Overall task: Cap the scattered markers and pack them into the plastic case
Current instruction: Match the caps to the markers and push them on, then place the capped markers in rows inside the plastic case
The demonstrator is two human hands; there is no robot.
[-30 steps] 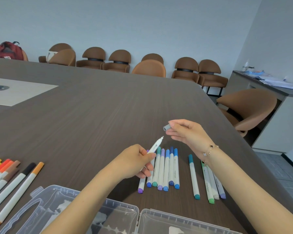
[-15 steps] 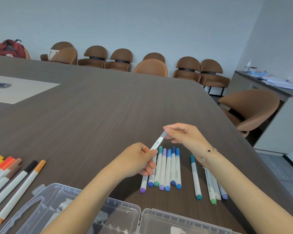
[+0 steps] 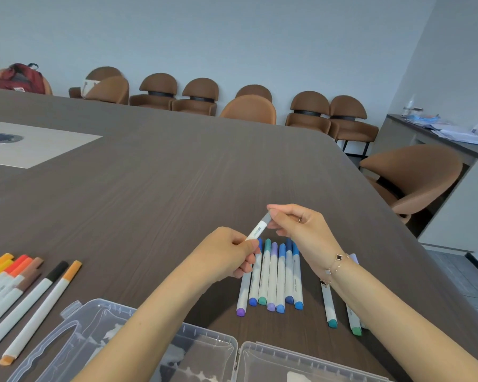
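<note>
Grey cap (image 3: 266, 217), apart a second ago, now seated on marker (image 3: 255, 230) pinched between left hand (image 3: 226, 253) and right hand (image 3: 298, 227) above surface (image 3: 149, 202); ready for case (image 3: 204, 351).

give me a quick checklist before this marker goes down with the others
1. Grey cap on the marker's tip: ok, it sits on the end, but cannot tell if it is pressed fully home.
2. Right hand pinching the cap: ok.
3. Left hand gripping the barrel: ok.
4. Row of blue and purple markers below the hands lying side by side: ok; there looks to be bare table beside it to lay this one down.
5. Plastic case open to receive markers: ok, both halves lie open at the near edge.
6. Markers at the left all capped: cannot tell.
</note>
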